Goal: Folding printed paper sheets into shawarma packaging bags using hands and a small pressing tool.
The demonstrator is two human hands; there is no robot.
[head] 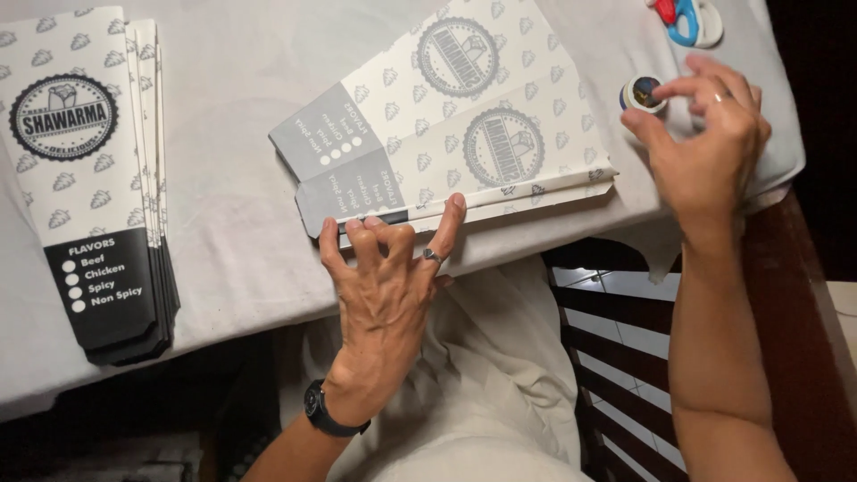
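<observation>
A flattened printed paper box (464,116) lies on the white tablecloth (232,187); the left hand (388,277), fingers spread open, presses its near edge. The right hand (705,134) pinches a small round container (643,93) just beside the box.

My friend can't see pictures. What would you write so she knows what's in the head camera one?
A person's left hand presses fingertips on the edge of a flat, unfolded paper carton, while the right hand pinches a small round tape roll. They work at a table under a white cloth, with a stack of flat cartons on the left and a blue and red tool at top.
</observation>
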